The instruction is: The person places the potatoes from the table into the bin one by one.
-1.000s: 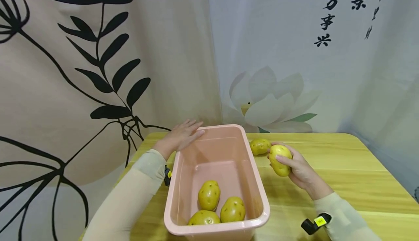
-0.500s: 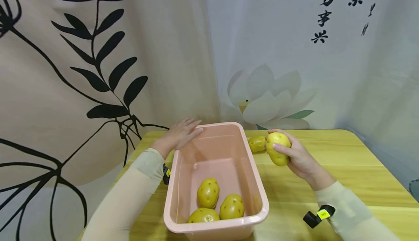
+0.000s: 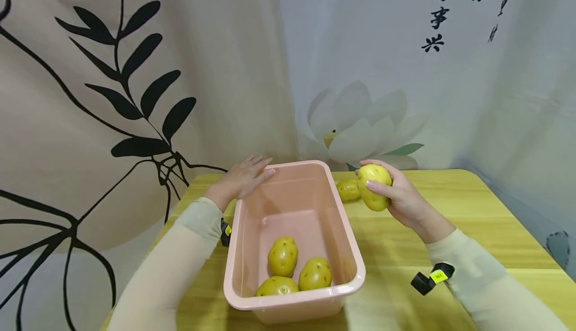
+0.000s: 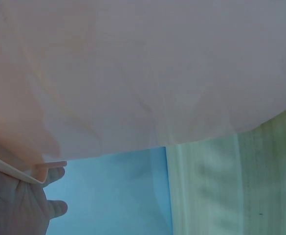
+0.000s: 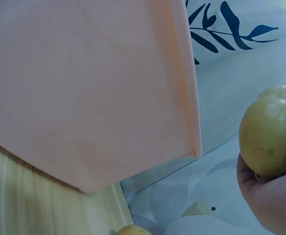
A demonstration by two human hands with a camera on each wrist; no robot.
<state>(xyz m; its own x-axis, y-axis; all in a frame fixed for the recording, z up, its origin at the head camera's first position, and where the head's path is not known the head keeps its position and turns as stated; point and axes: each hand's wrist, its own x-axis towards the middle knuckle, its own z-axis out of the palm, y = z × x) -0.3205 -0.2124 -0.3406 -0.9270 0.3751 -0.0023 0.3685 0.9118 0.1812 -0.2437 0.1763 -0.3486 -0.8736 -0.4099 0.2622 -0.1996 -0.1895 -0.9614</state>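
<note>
head view alone shows right hand (image 3: 402,198) fingers curled round a potato (image 3: 373,193), left hand (image 3: 240,180) flat on the bin (image 3: 348,251).

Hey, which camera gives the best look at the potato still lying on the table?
The head view: the loose potato lies whole on the table between the pink bin and the right hand. The right wrist view catches only a sliver of it at the bottom edge; the left wrist view misses it.

Held potato (image 3: 374,187): yellow, oval, dark-speckled, standing on end, clear of the table, just right of the bin's far right corner. Pink plastic bin (image 3: 348,243): rectangular, upright, open-topped, lengthwise on the table, three similar potatoes (image 3: 292,271) clustered at its near end.
</note>
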